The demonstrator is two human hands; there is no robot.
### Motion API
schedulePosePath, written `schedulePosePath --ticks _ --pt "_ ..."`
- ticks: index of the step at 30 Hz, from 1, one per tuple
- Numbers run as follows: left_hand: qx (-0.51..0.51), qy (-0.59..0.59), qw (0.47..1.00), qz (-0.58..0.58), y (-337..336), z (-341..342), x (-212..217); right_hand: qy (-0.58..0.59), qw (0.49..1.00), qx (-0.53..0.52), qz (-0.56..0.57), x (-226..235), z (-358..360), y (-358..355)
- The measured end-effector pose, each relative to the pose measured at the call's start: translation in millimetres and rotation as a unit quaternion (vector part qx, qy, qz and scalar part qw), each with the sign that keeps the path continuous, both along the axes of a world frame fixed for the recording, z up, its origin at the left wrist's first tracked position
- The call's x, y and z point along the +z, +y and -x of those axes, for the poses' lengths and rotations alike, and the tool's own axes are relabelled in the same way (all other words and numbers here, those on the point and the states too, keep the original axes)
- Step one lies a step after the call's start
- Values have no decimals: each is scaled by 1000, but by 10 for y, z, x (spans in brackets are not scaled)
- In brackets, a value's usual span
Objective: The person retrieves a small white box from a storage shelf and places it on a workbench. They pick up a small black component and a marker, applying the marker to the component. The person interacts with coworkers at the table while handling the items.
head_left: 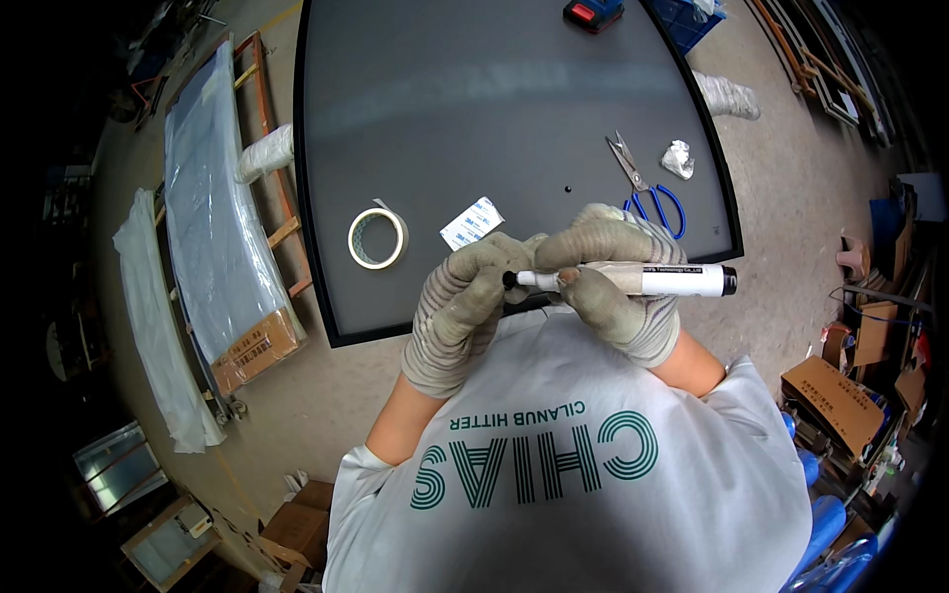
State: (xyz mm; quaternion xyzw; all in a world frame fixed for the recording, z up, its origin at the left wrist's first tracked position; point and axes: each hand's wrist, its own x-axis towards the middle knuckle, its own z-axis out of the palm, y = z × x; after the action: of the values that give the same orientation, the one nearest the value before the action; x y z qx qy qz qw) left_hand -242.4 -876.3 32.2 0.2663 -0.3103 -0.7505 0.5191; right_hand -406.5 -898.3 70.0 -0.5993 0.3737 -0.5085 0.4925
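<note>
1. Your right hand (615, 287), gloved, is wrapped tight around a white marker (652, 280), barrel pointing right.
2. Your left hand (465, 311) pinches the marker's black tip.
3. Beyond your grip on the dark panel (474, 99): tape roll (378, 238) to the left, blue-handled scissors (647, 188) to the right.

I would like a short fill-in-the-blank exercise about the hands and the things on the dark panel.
1. The right hand holds a white ____.
2. The left hand pinches the marker's black ____.
3. The scissors have ____ handles.
4. The tape roll lies to the ____ of the scissors.

Missing: marker; tip; blue; left
</note>
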Motion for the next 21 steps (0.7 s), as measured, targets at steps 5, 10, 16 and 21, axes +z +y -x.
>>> schedulePosePath --ticks 5,10,16,21 --pt "-21 101 994 33 -8 15 -133 -18 1000 17 3 -53 87 -24" --pt "-32 141 988 49 -25 70 -136 -126 992 -12 -5 10 28 12" --pt "-22 77 996 50 -48 101 -6 5 989 33 143 78 137 -73" --pt "-17 45 994 95 -79 114 -70 16 979 -24 203 -138 148 52"
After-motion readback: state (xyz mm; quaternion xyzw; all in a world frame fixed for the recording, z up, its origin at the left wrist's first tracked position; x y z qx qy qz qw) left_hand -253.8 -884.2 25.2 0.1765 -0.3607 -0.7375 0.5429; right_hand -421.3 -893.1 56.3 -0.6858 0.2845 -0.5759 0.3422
